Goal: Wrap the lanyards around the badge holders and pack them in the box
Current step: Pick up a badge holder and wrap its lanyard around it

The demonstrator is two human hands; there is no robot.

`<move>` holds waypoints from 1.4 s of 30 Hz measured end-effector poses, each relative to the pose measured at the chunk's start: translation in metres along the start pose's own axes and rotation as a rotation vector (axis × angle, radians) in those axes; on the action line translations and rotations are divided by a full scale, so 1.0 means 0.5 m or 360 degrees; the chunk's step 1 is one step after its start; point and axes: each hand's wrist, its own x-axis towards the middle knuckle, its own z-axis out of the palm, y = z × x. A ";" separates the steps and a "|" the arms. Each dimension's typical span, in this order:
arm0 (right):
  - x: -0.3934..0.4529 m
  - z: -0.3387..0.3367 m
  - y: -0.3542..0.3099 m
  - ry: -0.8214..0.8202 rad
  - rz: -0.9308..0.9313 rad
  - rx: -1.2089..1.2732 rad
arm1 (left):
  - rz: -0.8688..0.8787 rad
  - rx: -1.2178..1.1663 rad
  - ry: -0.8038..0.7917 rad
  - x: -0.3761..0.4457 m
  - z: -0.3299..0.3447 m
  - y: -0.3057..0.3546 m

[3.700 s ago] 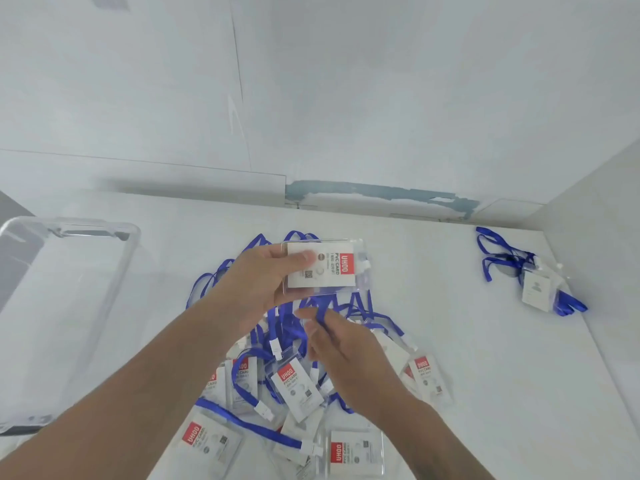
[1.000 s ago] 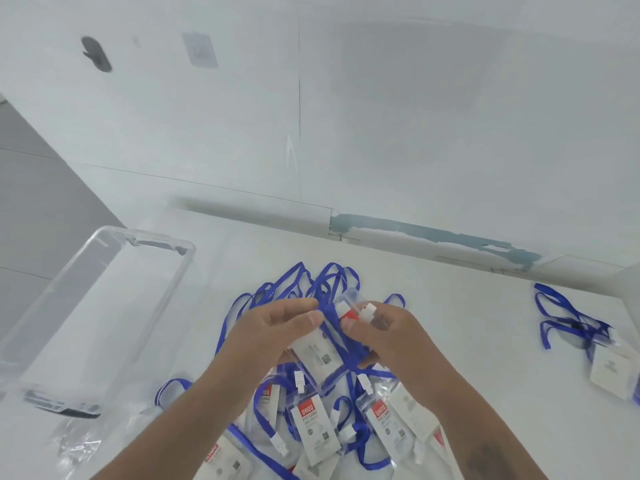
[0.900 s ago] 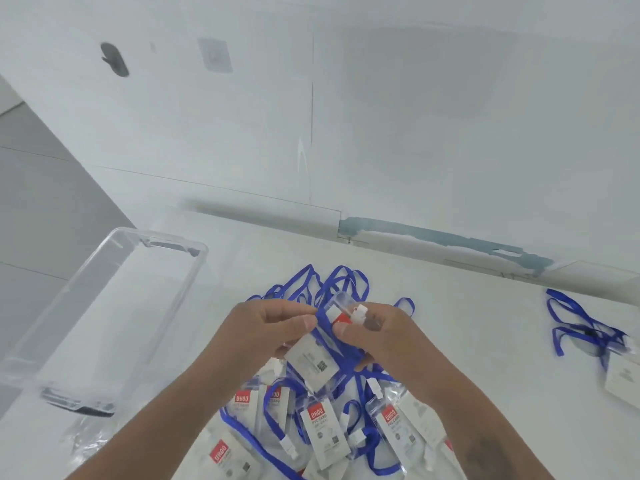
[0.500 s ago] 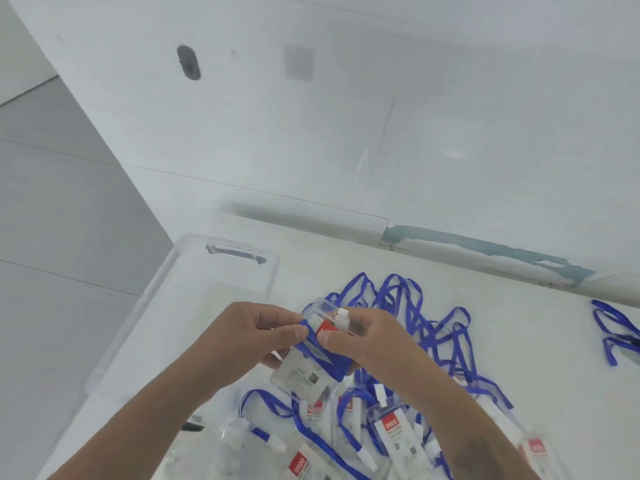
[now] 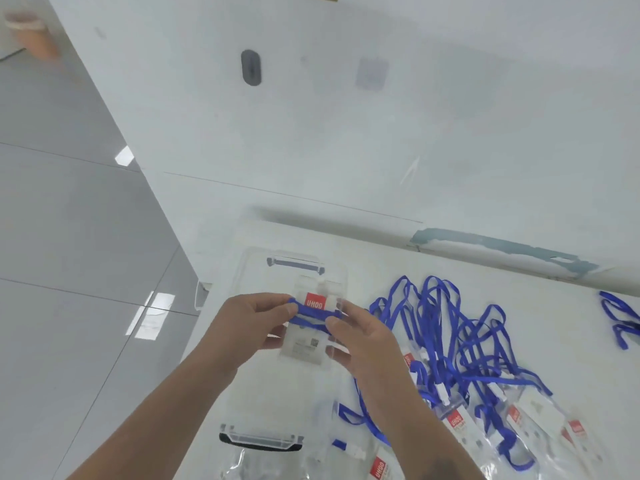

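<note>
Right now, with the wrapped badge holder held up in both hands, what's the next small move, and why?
Probably lower it straight down into the clear box and let go. The badge holder already has its blue lanyard wound across it, the left hand and right hand hold it by its two sides, and it appears to hang over the open box, which looks empty.
</note>
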 end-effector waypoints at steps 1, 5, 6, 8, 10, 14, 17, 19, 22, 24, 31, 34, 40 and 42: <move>0.000 0.017 0.014 0.0026 0.0057 0.0167 | -0.0002 -0.0051 0.0065 0.012 -0.003 -0.002; -0.003 0.087 0.064 0.0216 0.0482 0.0852 | -0.0031 -0.0171 0.0180 0.066 -0.005 -0.009; -0.004 0.102 0.071 0.0267 0.0585 0.0979 | -0.0039 -0.0172 0.0194 0.077 -0.002 -0.013; 0.006 0.126 0.084 0.0344 0.0699 0.1133 | -0.0081 -0.0165 0.0202 0.103 0.007 -0.023; 0.028 0.146 0.100 0.0424 0.0776 0.1209 | -0.0146 -0.0155 0.0209 0.129 0.017 -0.039; 0.081 0.166 0.133 0.0667 0.0877 0.1269 | -0.0276 -0.0045 0.0294 0.187 0.037 -0.085; 0.122 0.168 0.167 0.0844 0.0914 0.1193 | -0.0367 0.0023 0.0317 0.233 0.053 -0.121; 0.144 0.169 0.186 0.0896 0.0930 0.1169 | -0.0413 0.0098 0.0325 0.261 0.061 -0.141; 0.176 0.171 0.205 0.0950 0.0965 0.1155 | -0.0479 0.0183 0.0331 0.294 0.065 -0.161; 0.191 0.172 0.214 0.0978 0.1002 0.1154 | -0.0496 0.0242 0.0334 0.312 0.066 -0.179; 0.211 0.165 0.241 0.1046 0.0998 0.1188 | -0.0302 0.0776 0.0394 0.327 0.078 -0.212; 0.214 0.165 0.243 0.1036 0.0968 0.1174 | -0.0290 0.0846 0.0469 0.320 0.082 -0.215; 0.178 0.158 0.182 0.0935 0.1095 0.1256 | -0.0377 0.0737 0.0405 0.327 0.080 -0.206; 0.146 0.153 0.145 0.0862 0.1128 0.1318 | -0.0421 0.0678 0.0395 0.327 0.076 -0.202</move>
